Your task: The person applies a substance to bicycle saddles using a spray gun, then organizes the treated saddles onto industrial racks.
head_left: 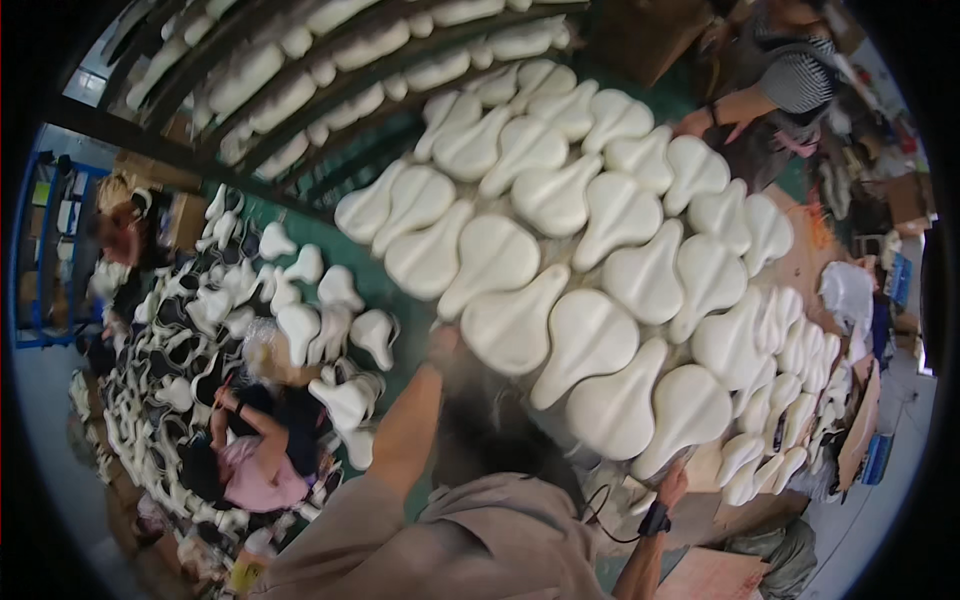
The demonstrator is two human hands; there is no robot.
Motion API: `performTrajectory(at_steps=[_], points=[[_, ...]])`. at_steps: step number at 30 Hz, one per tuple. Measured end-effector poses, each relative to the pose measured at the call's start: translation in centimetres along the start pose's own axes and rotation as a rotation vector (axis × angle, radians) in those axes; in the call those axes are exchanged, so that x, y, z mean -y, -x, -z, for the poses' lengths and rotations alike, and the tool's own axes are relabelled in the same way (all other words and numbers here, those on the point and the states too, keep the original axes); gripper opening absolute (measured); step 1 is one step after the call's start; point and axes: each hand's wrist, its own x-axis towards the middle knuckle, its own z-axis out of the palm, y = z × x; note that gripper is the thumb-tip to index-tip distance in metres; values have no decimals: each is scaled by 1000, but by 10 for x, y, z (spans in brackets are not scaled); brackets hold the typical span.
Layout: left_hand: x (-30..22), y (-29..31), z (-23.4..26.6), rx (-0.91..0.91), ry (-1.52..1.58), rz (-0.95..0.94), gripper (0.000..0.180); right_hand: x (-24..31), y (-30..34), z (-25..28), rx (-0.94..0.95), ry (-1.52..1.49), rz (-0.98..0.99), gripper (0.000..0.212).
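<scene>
Along the near edge, hands [443, 346] [674, 482] flank tightly packed white saddles [592, 335].

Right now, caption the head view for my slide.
Left hand and right hand at the edge of a spread of cream saddle-shaped pads, a co-worker in pink at lower left.

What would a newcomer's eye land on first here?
The white bicycle saddle pads packed across the centre, with the left hand and right hand along their near side. Then the jumble of black and white saddle pieces at left, beside a person in pink.
</scene>
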Motion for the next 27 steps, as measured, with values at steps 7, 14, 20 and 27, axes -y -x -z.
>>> performTrajectory(at_steps=[7, 14, 20, 27], points=[[32, -21, -31, 493, 622, -198, 25, 51, 5, -12, 140, -268, -181, 48], [11, -12, 18, 478, 816, 9, 33, 87, 12, -20, 203, -551, -378, 42], [-40, -54, 60, 397, 1120, 222, 24, 121, 33, -53, 203, -527, -516, 40], [17, -153, 65, 281, 953, -97, 27, 145, 75, -140, 224, -601, -629, 43]])
